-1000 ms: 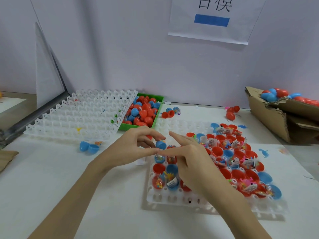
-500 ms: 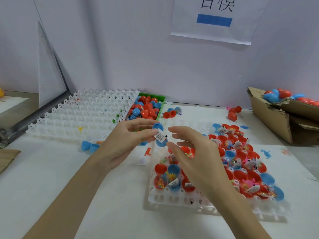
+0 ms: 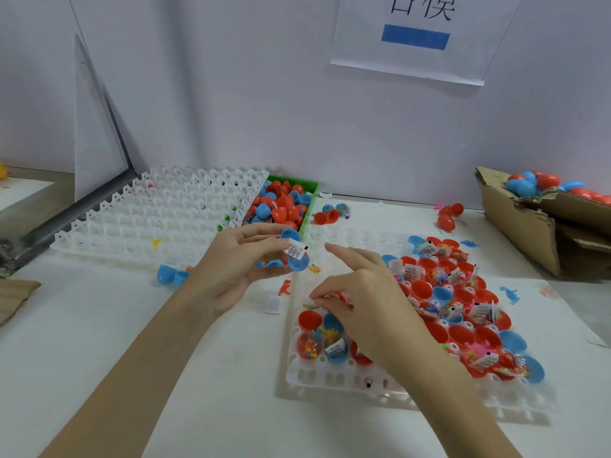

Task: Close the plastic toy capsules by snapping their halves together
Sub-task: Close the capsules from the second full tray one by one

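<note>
Left hand (image 3: 238, 262) keeps blue capsule (image 3: 297, 261) pinched at fingertips, halves apart, label poking out — not snapped. Right hand (image 3: 367, 302) has dropped from beside it to tray (image 3: 330, 380) below, fingers curled on red capsule (image 3: 340, 297) — next piece, likely.

Illumination: bright, even, diffuse, cast from above. Shadows: soft and short, noted under the white grid tray (image 3: 330, 380) and beneath the forearms. Glare: none marked; the white table (image 3: 99, 342) is rendered slightly washed. Blur: slight motion softness at the right hand (image 3: 367, 302). Distortion: wide-angle bowing is seen at the edges, where the wall panel (image 3: 96, 127) leans.
</note>
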### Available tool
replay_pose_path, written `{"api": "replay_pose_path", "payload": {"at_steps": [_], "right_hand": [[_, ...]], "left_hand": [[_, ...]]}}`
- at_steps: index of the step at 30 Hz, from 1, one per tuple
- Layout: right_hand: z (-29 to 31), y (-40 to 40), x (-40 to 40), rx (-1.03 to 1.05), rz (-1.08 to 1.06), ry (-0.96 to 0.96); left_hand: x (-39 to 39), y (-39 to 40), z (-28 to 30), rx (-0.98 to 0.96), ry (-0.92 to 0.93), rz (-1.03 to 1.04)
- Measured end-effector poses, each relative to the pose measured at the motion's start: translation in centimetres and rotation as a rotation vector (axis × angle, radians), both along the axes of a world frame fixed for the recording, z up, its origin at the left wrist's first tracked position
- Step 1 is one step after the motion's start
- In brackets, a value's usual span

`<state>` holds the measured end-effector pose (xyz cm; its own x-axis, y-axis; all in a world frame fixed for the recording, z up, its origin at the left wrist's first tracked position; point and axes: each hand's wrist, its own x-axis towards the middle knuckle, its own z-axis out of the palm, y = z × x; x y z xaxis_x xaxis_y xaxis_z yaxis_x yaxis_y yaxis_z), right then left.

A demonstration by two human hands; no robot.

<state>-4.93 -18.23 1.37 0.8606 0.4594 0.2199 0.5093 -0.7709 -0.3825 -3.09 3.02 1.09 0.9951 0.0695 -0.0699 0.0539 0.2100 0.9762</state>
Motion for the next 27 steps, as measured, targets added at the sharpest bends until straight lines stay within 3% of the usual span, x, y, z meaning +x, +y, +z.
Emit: {"api": "replay_pose_path", "payload": {"at_steps": [10, 13, 16, 18, 20, 27], "right_hand": [[0.0, 0.9, 0.5, -0.053, 0.033, -0.009], [0.5, 0.3, 0.5, 0.149, -0.08, -0.053], [0.8, -0.7, 0.2, 0.51, -0.156, -0.1], [1.1, -0.9, -0.1, 0.745, -0.116, -0.023], [1.3, -0.5, -0.4, 0.851, -0.053, 0.096], [0.3, 0.1, -0.5, 0.713, -0.107, 0.055]], "left_hand": [[-0.2, -0.3, 0.1, 0.002, -0.012, -0.021], [-0.2, -0.6, 0.1, 0.014, -0.011, -0.035], [-0.5, -0.9, 0.2, -0.005, -0.007, -0.051], [-0.6, -1.3, 0.2, -0.006, -0.014, -0.071], [-0.8, -1.7, 0.1, 0.012, -0.031, -0.086], [-1.2, -2.6, 0.1, 0.074, -0.081, -0.137]]}}
